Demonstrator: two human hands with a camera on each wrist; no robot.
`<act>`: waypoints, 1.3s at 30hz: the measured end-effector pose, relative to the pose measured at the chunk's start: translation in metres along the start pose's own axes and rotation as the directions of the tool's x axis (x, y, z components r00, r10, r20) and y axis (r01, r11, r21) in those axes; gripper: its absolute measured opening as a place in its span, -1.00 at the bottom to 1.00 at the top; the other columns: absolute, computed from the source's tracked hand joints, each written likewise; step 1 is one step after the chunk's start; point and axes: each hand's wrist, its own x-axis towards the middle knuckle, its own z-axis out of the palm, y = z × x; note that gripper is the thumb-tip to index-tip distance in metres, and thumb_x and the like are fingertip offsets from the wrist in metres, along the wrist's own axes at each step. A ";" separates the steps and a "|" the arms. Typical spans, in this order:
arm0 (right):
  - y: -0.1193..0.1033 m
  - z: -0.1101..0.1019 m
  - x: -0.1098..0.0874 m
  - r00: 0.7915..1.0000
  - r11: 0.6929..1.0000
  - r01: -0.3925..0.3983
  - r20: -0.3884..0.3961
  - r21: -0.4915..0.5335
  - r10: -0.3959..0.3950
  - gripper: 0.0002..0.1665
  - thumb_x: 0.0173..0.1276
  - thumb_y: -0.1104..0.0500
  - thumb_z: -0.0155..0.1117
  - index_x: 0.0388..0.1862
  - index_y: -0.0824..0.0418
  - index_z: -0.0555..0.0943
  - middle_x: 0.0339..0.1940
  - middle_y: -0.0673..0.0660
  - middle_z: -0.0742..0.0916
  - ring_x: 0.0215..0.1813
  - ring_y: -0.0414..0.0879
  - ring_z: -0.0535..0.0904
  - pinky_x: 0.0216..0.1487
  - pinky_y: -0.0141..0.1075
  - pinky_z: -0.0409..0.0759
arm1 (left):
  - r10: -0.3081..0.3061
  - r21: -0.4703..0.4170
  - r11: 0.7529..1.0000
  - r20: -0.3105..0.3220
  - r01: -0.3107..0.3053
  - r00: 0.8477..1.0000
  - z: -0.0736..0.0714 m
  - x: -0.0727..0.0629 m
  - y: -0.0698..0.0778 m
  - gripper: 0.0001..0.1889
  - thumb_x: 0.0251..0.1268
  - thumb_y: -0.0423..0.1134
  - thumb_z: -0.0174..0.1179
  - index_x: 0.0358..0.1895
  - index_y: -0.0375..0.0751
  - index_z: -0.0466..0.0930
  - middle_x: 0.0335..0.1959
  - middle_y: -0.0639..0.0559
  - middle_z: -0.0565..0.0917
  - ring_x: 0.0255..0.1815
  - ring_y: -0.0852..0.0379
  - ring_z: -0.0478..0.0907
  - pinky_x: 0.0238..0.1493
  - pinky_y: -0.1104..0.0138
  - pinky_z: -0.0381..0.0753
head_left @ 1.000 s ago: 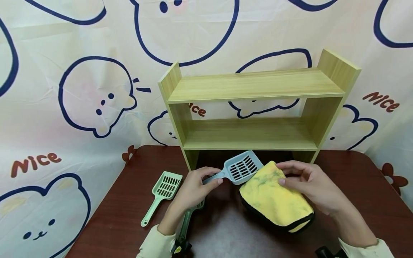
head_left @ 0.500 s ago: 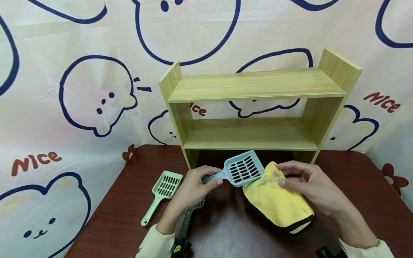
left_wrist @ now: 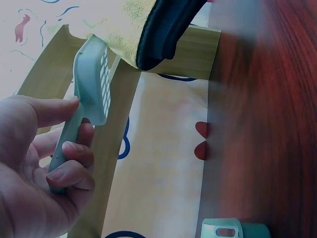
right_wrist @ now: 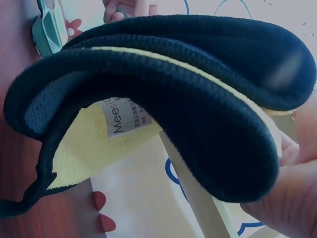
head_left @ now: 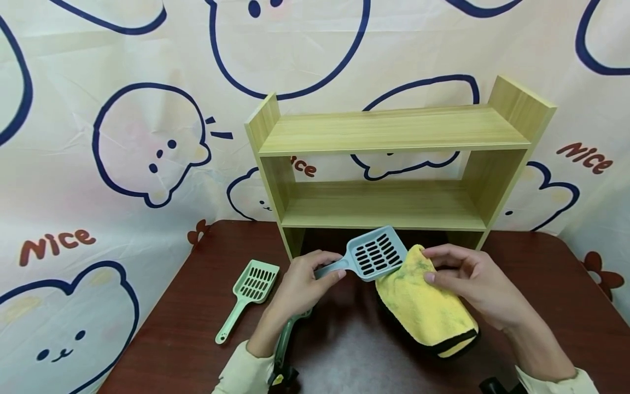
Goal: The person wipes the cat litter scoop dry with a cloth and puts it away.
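Observation:
My left hand (head_left: 307, 284) grips a light-blue slotted litter scoop (head_left: 376, 253) by its handle, with the scoop head pointing right. In the left wrist view the fingers of that hand (left_wrist: 44, 163) curl round the handle. My right hand (head_left: 477, 279) pinches the upper end of a yellow cloth (head_left: 428, 312) with dark edging and greyish-green smudges. The cloth meets the right edge of the scoop head. In the right wrist view the cloth (right_wrist: 99, 144) hangs in folds, showing a dark side and a printed label (right_wrist: 126, 119).
A light-green slotted scoop (head_left: 255, 282) lies on the dark red-brown table (head_left: 354, 350) at the left. Beside it, a darker green scoop (head_left: 284, 345) is partly hidden by my left arm. A pale wooden shelf (head_left: 384, 205) stands behind my hands.
My left hand and the blue scoop have shifted slightly right. The cloth's left side has drawn in to the right, while my right hand has hardly moved.

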 end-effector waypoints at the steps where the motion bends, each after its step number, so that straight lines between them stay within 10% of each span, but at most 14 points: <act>1: 0.000 0.001 0.000 1.000 1.000 -0.003 0.001 -0.001 0.003 -0.53 0.55 0.48 0.23 0.32 0.14 0.64 0.15 -0.03 0.79 0.06 -0.18 0.82 -0.09 -0.27 0.80 | 0.002 0.004 1.000 -0.007 -0.002 1.000 0.001 0.000 0.000 -0.77 0.46 -0.22 0.42 0.10 -0.05 0.81 -0.07 0.09 0.80 -0.19 0.12 0.64 -0.16 0.38 0.58; 20: 0.000 0.018 0.005 0.998 1.000 0.003 0.066 -0.002 -0.002 -0.56 0.52 0.46 0.29 0.30 0.21 0.64 0.10 0.00 0.80 0.06 -0.17 0.83 -0.03 -0.29 0.79 | 0.077 -0.009 0.997 0.007 -0.077 0.997 0.017 0.011 0.012 -0.71 0.50 -0.25 0.38 0.20 -0.17 0.77 -0.05 0.03 0.79 -0.20 0.23 0.62 -0.13 0.39 0.61; 39: -0.007 -0.010 -0.004 1.000 0.999 -0.001 0.005 -0.049 0.001 -0.55 0.57 0.47 0.22 0.35 0.22 0.61 0.13 -0.04 0.82 0.03 -0.19 0.83 -0.17 -0.24 0.80 | 0.027 -0.017 0.999 0.032 -0.027 0.999 -0.007 -0.001 -0.004 -0.76 0.50 -0.22 0.39 0.14 -0.04 0.79 -0.01 0.06 0.80 -0.14 0.09 0.65 -0.12 0.38 0.60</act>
